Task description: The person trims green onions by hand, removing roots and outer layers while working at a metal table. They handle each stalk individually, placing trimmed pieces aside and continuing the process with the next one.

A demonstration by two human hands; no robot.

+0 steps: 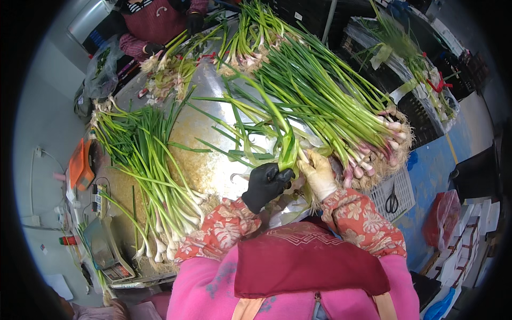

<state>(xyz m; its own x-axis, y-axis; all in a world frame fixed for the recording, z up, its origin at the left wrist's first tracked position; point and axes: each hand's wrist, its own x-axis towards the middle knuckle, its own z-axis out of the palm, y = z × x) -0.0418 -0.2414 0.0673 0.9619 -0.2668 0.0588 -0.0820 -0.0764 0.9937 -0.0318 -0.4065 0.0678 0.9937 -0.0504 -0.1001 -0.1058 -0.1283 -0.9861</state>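
Observation:
My left hand [267, 185], in a black glove, is closed on a peeled-back green leaf of a green garlic stalk [289, 150]. Just right of it, my right hand [319, 173], in a pale glove, pinches the white lower stem of that stalk; its root end is hidden. A large pile of green garlic [340, 116] with purplish bulbs and shaggy roots lies to the upper right, its bulbs close to my right hand. To the left lies a second bundle of green garlic [156, 160], with white bulbs pointing towards me. Loose leaves lie beyond my hands.
The metal table [200, 172] is stained. A co-worker [156, 24] across it holds stalks beside a heap of trimmings [168, 80]. Black scissors [392, 202] lie on a white plastic grid [404, 188] at right. A scale [114, 256] stands at the left edge; another person [120, 310] is at lower left.

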